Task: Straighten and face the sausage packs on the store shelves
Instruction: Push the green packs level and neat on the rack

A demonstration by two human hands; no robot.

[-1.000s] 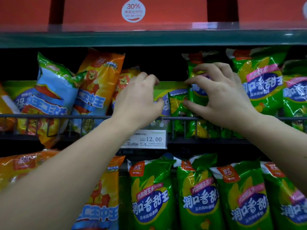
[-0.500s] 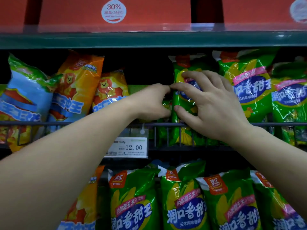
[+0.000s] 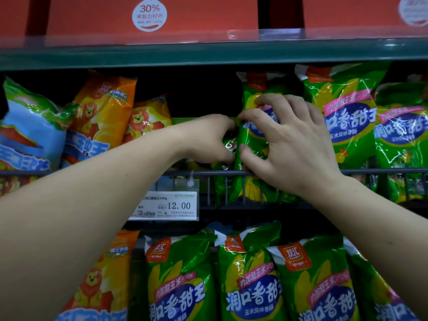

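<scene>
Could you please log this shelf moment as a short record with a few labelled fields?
place: store shelf with wire front rail
left hand: reaching into the gap, gripping a green pack's left edge
right hand: spread over the front of the green pack
pack state: standing behind the rail, turned partly sideways
price tag: reads 12.00
left neighbours: orange packs

Middle shelf, left: blue plastic sausage pack [image 3: 30,126] beside two orange lion-print packs [image 3: 102,117].
Middle shelf, centre: green corn-print sausage pack [image 3: 252,140] behind the wire front rail [image 3: 382,171], between left hand [image 3: 208,137] and right hand [image 3: 291,144].
Below rail: white paper price tag [image 3: 166,205].
Lower shelf: row of green packs [image 3: 250,279].
</scene>
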